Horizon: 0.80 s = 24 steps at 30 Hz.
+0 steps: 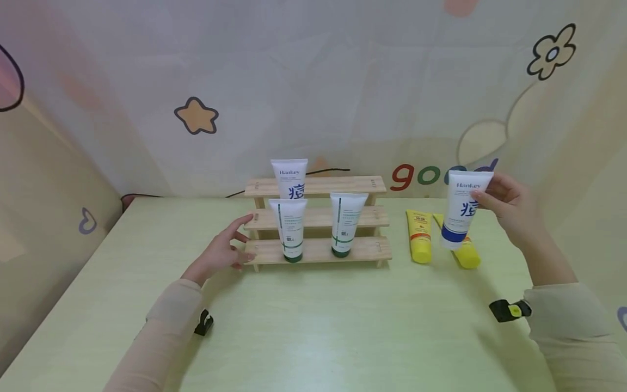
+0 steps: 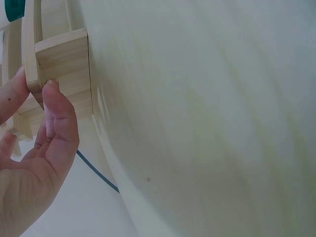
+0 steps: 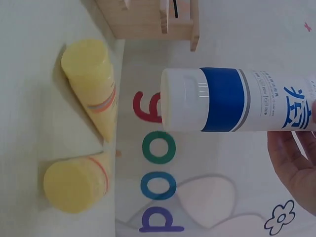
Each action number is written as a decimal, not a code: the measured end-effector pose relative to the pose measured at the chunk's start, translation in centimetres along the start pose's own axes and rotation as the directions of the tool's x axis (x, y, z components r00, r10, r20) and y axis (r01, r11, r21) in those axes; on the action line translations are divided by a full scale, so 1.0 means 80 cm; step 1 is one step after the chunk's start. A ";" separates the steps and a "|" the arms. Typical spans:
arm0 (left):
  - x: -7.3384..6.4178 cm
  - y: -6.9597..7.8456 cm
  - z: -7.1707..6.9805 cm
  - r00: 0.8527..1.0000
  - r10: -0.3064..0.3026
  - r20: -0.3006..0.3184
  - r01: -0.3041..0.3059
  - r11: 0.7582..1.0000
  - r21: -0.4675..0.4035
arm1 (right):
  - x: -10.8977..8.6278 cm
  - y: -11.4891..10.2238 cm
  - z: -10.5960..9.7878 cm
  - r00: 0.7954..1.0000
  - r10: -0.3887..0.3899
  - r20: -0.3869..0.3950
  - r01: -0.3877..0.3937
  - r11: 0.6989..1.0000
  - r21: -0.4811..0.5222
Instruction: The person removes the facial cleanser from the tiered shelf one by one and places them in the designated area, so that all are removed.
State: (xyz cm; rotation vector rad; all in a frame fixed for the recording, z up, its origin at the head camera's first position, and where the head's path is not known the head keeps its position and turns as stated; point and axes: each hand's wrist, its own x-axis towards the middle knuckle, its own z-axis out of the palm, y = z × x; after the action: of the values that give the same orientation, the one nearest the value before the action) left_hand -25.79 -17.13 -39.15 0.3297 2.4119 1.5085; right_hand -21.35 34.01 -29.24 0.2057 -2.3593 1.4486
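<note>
My right hand (image 1: 514, 207) holds a white cream tube (image 1: 462, 204) with a blue band, pinched by its upper part, cap down, above the table. In the right wrist view the tube's clear cap (image 3: 185, 100) points left. At the left end of a three-step wooden rack (image 1: 315, 218), my left hand (image 1: 222, 250) pinches the lowest board between thumb and fingers, as the left wrist view shows. Two white tubes with green caps, one left (image 1: 292, 228) and one right (image 1: 346, 223), stand on the bottom step. A similar white and blue tube (image 1: 290, 174) stands behind them, its lower part hidden.
Two yellow tubes lie on the table right of the rack: one (image 1: 419, 237) in plain sight, the other (image 1: 467, 255) partly behind the held tube. A printed curtain (image 1: 333, 98) hangs along the table's back edge.
</note>
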 end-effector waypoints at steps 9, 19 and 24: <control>-0.002 -0.003 0.003 1.000 -0.005 -0.007 0.005 1.000 -0.004 | -0.012 0.034 -0.057 0.980 0.196 -0.040 -0.196 0.981 0.005; -0.003 -0.001 0.002 1.000 -0.009 -0.011 0.009 1.000 0.009 | 0.004 0.082 -0.090 0.959 0.283 -0.031 -0.285 0.957 -0.063; -0.003 0.003 0.001 1.000 -0.020 -0.015 0.020 1.000 0.007 | 0.018 0.119 -0.102 0.939 0.343 0.037 -0.342 0.940 -0.016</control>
State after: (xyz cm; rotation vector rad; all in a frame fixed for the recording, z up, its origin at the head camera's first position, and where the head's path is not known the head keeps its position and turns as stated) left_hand -25.53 -17.01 -38.93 0.2964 2.4253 1.4998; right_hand -23.75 45.73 -33.26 -0.1933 -2.5264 1.5952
